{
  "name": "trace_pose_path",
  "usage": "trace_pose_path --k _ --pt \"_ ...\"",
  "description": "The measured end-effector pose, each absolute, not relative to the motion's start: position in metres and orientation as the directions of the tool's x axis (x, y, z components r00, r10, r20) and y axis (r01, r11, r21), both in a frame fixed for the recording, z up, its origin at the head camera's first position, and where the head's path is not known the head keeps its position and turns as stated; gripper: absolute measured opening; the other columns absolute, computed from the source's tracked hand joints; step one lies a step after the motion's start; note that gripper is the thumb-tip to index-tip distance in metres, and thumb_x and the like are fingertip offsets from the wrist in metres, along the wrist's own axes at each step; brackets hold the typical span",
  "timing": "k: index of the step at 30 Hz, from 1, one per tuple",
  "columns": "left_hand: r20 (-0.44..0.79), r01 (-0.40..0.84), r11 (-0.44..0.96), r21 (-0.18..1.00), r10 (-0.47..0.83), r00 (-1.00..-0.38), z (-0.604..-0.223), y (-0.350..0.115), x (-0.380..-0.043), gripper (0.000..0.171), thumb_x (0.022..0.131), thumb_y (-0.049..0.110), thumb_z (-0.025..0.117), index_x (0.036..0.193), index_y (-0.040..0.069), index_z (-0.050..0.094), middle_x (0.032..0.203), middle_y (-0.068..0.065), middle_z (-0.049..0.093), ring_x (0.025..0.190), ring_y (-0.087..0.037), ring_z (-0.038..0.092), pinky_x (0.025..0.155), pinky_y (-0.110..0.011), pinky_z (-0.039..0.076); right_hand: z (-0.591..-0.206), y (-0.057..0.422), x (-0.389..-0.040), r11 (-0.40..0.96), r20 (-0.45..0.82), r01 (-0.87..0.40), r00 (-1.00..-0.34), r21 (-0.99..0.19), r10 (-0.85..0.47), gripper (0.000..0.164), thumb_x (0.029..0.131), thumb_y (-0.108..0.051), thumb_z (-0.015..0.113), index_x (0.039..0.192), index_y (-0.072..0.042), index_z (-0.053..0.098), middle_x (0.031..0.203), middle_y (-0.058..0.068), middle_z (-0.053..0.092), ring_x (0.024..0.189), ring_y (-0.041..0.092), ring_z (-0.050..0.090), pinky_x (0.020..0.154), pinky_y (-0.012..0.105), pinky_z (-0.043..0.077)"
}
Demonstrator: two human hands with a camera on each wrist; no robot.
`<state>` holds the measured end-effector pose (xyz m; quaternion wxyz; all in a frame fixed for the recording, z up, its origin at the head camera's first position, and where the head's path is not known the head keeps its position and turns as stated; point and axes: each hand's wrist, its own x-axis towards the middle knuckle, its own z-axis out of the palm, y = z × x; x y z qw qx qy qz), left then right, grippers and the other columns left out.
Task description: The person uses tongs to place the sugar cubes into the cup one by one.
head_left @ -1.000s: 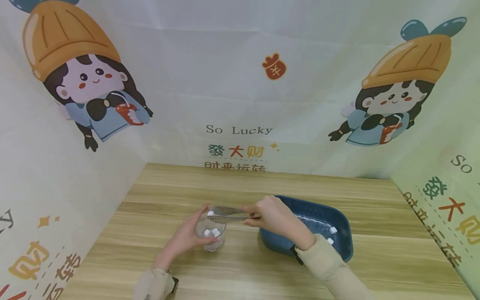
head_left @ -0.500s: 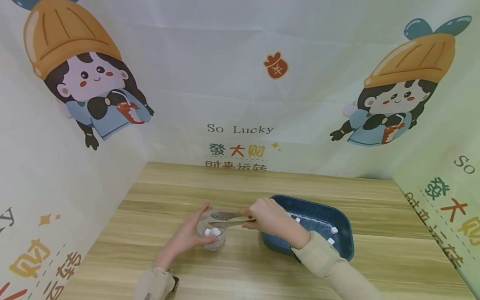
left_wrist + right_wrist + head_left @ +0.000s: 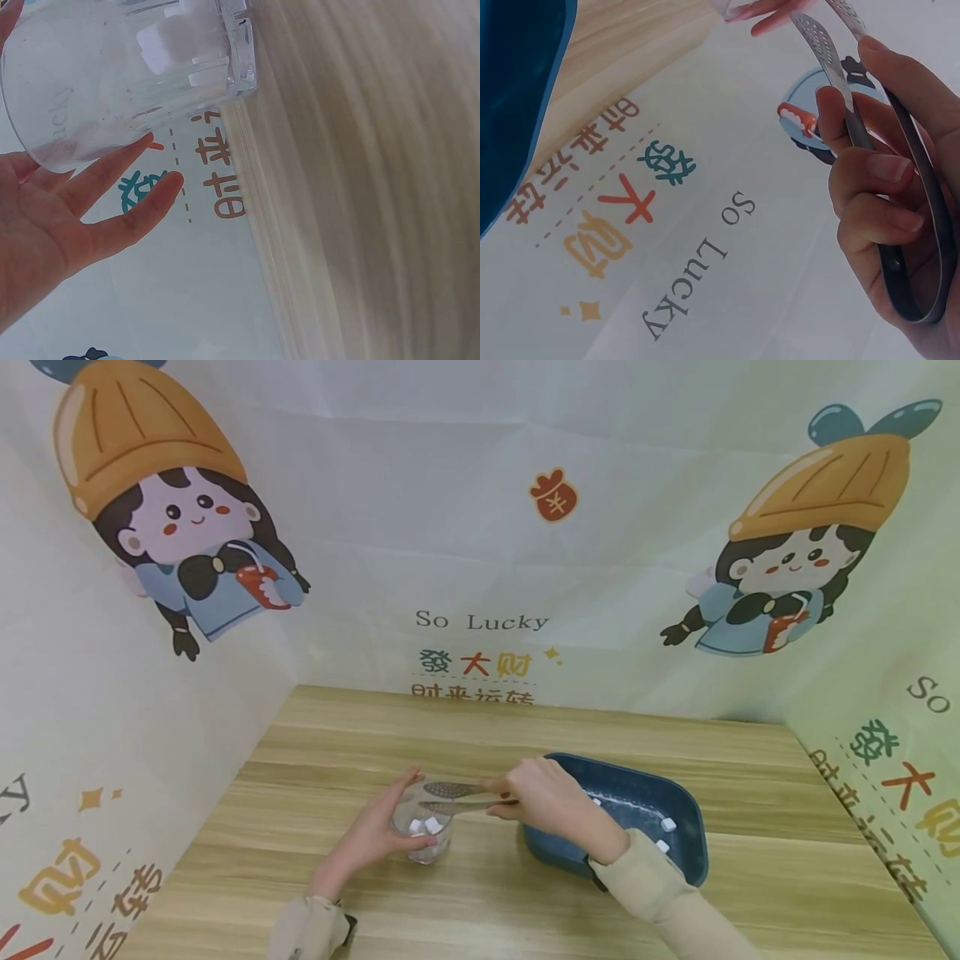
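My left hand (image 3: 372, 833) holds a clear glass (image 3: 405, 816) upright on the table, thumb on the near side and fingers round the far side. Several white cubes (image 3: 432, 825) lie in the bottom of the glass; the left wrist view shows them through its wall as white cubes (image 3: 161, 49). Metal tongs (image 3: 450, 790) with perforated tips are gripped by my right hand (image 3: 551, 797). Their tips hang apart over the mouth of the glass, nothing between them. In the right wrist view, curled fingers (image 3: 866, 169) wrap the tongs (image 3: 930, 210).
A dark blue tray (image 3: 697, 797) stands to the right, partly under my right forearm. A few white cubes (image 3: 669, 824) lie in it. The wooden table (image 3: 480, 902) meets a printed cloth backdrop (image 3: 360, 568) behind and at both sides.
One second ago a white cube was at the tongs' tips above the glass. Half a second ago it was gone from them, and the tips now stand apart. The left hand has kept its place.
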<state>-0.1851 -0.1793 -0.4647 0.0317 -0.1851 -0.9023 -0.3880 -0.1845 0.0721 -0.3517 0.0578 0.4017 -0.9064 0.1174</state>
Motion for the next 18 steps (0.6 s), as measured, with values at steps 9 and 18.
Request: trace_pose_path --k 9,18 --pt "0.188 0.344 0.632 0.695 0.301 -0.935 -0.463 -0.179 -0.184 0.102 0.060 0.035 0.079 0.140 0.007 0.023 0.137 -0.013 0.041 0.123 -0.037 0.040 0.102 -0.056 0.031 -0.353 0.079 -0.184 0.640 0.220 -0.746 -0.666 -0.183 -0.713 0.034 0.078 -0.029 0.066 0.110 -0.018 0.064 0.048 -0.006 0.056 0.036 -0.001 0.013 0.036 0.012 0.011" --pt "0.201 0.356 0.646 0.675 0.304 -0.931 -0.462 -0.178 -0.184 0.101 0.061 0.037 0.079 0.140 0.007 0.025 0.137 -0.014 0.042 0.123 -0.037 0.040 0.102 -0.055 0.032 -0.355 0.087 -0.183 0.643 0.225 -0.739 -0.674 -0.203 -0.704 0.035 0.078 -0.028 0.067 0.111 -0.018 0.064 0.038 -0.008 0.041 0.035 -0.001 0.012 0.036 0.013 0.012"
